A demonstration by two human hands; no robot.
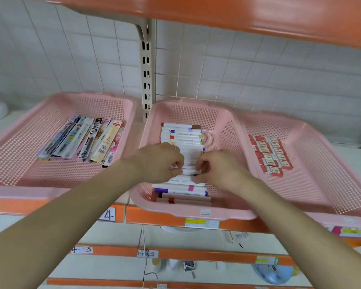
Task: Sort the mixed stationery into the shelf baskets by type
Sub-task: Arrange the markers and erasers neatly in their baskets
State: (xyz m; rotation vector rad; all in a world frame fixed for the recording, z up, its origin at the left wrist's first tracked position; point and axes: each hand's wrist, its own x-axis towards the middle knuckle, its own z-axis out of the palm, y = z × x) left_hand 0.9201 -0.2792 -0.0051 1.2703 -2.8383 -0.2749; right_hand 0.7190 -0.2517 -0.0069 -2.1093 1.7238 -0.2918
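Bare forearms reach to the shelf, left hand (163, 161) and right hand (219, 170) meeting over the middle basket (188, 213).

Each grip is closed small, fingers curled and pinching one end of a white marker (187, 171) that lies crosswise between the two hands, at the row of markers (182, 134); whether it is lifted clear of them cannot be told. Those markers are smooth white barrels with brown, purple, red and pink caps, laid side by side from the basket's back to its front. All three baskets are glossy pink plastic with fine mesh walls and rounded rims, on an orange-edged shelf (154, 217). The left basket (19, 190) holds flat, shiny packaged pens (83, 140) fanned at a slant. The right basket (342, 184) holds small red-and-white boxes (271, 155) in two columns.
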